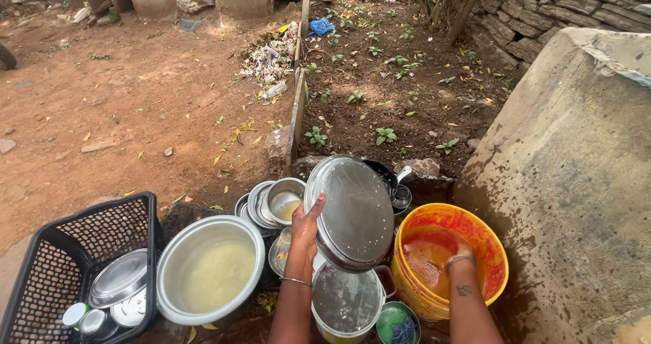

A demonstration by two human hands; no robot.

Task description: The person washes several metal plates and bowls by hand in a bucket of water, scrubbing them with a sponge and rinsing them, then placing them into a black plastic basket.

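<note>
In the head view, low in the middle of the frame, the left hand (306,226) holds a round steel plate (354,212) up on edge, thumb over the left rim and fingers hidden behind it, so the hand is closed on the rim and the wet face tilts toward the camera. The plate hangs above a small steel pot (346,302) of water at the bottom centre.

Right of it, the right hand (453,250) is sunk to the wrist in the cloudy water of an orange bucket (489,246); whether it grips anything I cannot tell, since the water hides the fingers.

At lower left stands a wide steel basin (209,268) of yellowish water, and left of that a black plastic basket (64,262) with steel lids and small cups lying in it. Behind the basin, stacked steel bowls (278,201) sit on the wet ground. A stone slab (576,174) fills the right side; the upper half shows bare red earth and a seedling bed.

As a judgement, the step in hand is the wash-and-rinse of this plate: it is lifted and wet, not yet set among the clean pieces. The next move seems to call for water or a scrubber brought up from the bucket to the plate's face while the left hand keeps a firm hold on the slippery rim.
</note>
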